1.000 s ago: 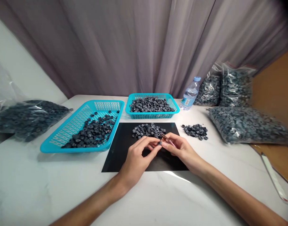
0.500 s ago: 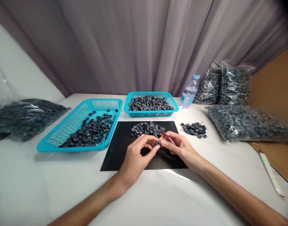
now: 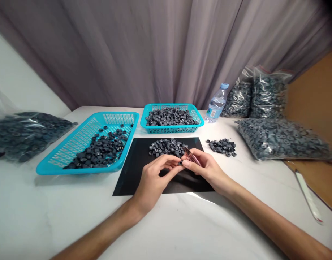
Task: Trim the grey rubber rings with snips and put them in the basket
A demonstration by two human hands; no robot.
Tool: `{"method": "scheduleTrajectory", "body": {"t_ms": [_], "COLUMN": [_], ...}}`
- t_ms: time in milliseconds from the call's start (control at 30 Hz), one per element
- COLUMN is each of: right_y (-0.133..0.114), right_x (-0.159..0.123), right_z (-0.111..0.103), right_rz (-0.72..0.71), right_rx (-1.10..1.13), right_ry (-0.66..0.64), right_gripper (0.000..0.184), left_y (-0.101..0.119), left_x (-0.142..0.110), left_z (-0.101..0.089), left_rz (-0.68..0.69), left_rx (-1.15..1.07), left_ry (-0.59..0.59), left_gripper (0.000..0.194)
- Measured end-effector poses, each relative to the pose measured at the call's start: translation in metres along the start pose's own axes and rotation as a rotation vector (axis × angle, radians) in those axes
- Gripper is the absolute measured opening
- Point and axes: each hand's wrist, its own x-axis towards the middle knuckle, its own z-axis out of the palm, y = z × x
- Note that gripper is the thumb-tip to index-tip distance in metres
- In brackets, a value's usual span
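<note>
My left hand (image 3: 152,178) and my right hand (image 3: 206,169) meet over a black mat (image 3: 136,173). Between the fingertips of both sits one small dark grey ring (image 3: 180,163), pinched by my left thumb and forefinger. My right hand is closed round pink tweezers (image 3: 189,155), whose tips point up toward a pile of grey rings (image 3: 166,146) at the mat's far edge. A smaller heap of rings (image 3: 222,146) lies on the white table right of the mat.
A large turquoise basket (image 3: 73,144) partly filled with rings stands left; a smaller full basket (image 3: 171,128) behind the mat. A water bottle (image 3: 215,104) and clear bags of rings (image 3: 279,139) are at right, another bag (image 3: 25,131) far left. A white strip (image 3: 308,195) lies near the right edge.
My hands stay together over the mat and have shifted only slightly; the ring is turned between the fingertips. The camera has drifted a little, so everything sits slightly lower left.
</note>
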Motion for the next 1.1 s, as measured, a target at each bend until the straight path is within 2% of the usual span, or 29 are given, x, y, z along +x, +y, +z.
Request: {"method": "scheduleTrajectory", "body": {"t_ms": [167, 333, 500, 700, 867, 967, 1100], "right_y": [0.001, 0.004, -0.001, -0.002, 0.002, 0.006, 0.009], "right_x": [0.001, 0.005, 0.004, -0.001, -0.001, 0.003, 0.011], "right_z": [0.003, -0.002, -0.008, -0.006, -0.004, -0.006, -0.016], "right_rz": [-0.077, -0.147, -0.137, -0.088, -0.077, -0.116, -0.211], "right_rx": [-0.038, -0.182, -0.187, -0.062, -0.029, -0.119, -0.339], "right_ry": [-0.008, 0.141, 0.135, -0.061, -0.037, 0.073, 0.364], "right_gripper": [0.034, 0.037, 0.038, 0.031, 0.032, 0.036, 0.035], "left_y": [0.002, -0.001, -0.001, -0.002, -0.002, -0.001, 0.001], "left_x": [0.000, 0.001, 0.000, -0.001, -0.001, 0.000, 0.003], "left_z": [-0.001, 0.001, 0.000, 0.001, -0.001, -0.001, 0.000], "left_rz": [-0.109, -0.163, -0.112, 0.035, 0.065, -0.013, -0.183], "left_rx": [-0.080, -0.125, -0.071, -0.014, 0.024, -0.048, -0.228], "left_ry": [-0.070, -0.043, -0.016, -0.022, 0.002, -0.003, -0.034], "left_gripper": [0.009, 0.011, 0.015, 0.004, 0.006, 0.008, 0.016]}}
